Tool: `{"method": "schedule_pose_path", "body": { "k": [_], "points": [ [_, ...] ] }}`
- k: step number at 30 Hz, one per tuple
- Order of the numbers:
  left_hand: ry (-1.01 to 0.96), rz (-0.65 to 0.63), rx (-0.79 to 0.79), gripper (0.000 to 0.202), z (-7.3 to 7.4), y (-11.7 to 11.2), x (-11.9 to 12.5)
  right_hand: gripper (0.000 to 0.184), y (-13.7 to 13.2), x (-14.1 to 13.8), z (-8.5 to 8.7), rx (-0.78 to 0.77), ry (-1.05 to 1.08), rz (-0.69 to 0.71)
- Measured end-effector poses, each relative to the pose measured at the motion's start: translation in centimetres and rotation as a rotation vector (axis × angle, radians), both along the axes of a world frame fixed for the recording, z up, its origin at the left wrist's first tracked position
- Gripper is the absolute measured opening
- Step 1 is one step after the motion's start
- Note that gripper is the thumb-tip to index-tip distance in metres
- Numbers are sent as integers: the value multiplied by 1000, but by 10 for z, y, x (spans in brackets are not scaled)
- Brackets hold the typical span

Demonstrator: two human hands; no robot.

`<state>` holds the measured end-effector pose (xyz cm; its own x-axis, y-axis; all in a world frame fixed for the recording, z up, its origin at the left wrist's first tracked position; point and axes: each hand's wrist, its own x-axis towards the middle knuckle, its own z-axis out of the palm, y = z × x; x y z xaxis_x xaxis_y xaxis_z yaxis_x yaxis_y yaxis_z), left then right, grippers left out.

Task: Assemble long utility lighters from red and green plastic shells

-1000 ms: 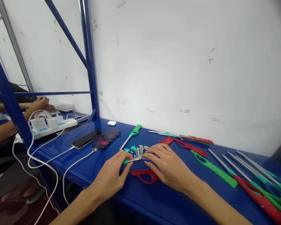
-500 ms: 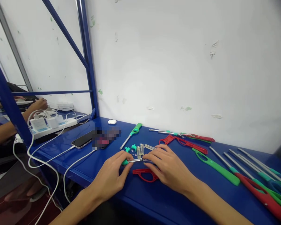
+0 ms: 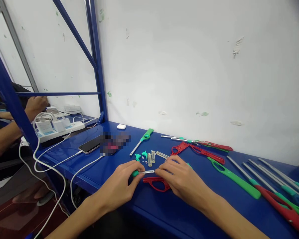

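Observation:
My left hand (image 3: 126, 181) pinches the green end of a short metal lighter tube (image 3: 147, 172) between thumb and fingers. At the tube's right end, the fingertips of my right hand (image 3: 176, 176) are closed together; its thumb is mostly hidden. Under the right hand lies a red lighter handle shell (image 3: 151, 179), partly covered. Just beyond the hands are clear lighter fuel tanks (image 3: 149, 160), another clear tank (image 3: 161, 155) and small green plastic parts (image 3: 145, 154). A complete-looking green lighter (image 3: 142, 142) lies farther back.
Red handle shells (image 3: 206, 154) and a green shell (image 3: 235, 179) lie right of my hands. Several long-tubed lighters (image 3: 276, 199) fill the right edge. At left are phones (image 3: 91, 144), white cables, a power strip (image 3: 72, 127) and a blue post. Another person's hand (image 3: 36, 106) is beyond.
The view has shifted slightly. My right fingers have drawn closer together at the tube's end, where they were more spread before. My left hand keeps its grip.

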<state>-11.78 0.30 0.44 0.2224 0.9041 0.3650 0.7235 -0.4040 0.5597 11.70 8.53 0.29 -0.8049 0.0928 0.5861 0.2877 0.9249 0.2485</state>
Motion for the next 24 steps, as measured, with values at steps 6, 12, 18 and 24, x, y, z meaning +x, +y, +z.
{"method": "schedule_pose_path", "body": {
  "k": [6,12,18,24],
  "points": [
    [121,11,-102,12,14,-5,-8,30,-5,-3,-3,-73,-48,33],
    [206,-8,-159,9,12,-6,-12,28,-10,-5,-3,-168,-150,10],
    [229,44,-208,9,16,-7,-16,24,-18,-7,4,-297,-147,-1],
    [252,40,-192,15,17,-8,-13,23,-23,-10,8,-358,-115,-2]
  ]
}}
